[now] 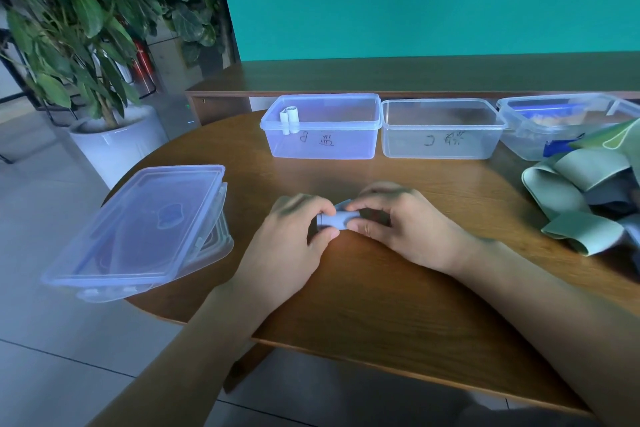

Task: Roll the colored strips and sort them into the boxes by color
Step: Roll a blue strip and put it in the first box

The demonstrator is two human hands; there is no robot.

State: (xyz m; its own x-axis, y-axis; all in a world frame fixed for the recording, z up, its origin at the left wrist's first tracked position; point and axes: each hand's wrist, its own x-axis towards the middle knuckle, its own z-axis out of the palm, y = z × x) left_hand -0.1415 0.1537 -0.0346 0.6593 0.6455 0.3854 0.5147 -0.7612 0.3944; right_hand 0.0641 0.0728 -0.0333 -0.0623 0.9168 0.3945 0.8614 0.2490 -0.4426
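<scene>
A blue-grey strip (337,219), rolled into a small cylinder, lies between both hands just above the wooden table. My left hand (294,236) pinches its left end between thumb and fingers. My right hand (391,218) curls over its right end. At the back stand three clear boxes: the left box (322,146) holds one pale rolled strip (290,118) in its near-left corner, the middle box (440,146) shows nothing inside, and the right box (530,139) holds blue and orange things. A heap of loose green and blue-grey strips (581,198) lies at the right.
A stack of clear box lids (138,229) overhangs the round table's left edge (145,163). A potted plant (114,146) stands on the floor at the left. A wooden ledge (415,76) and a teal wall run behind the boxes.
</scene>
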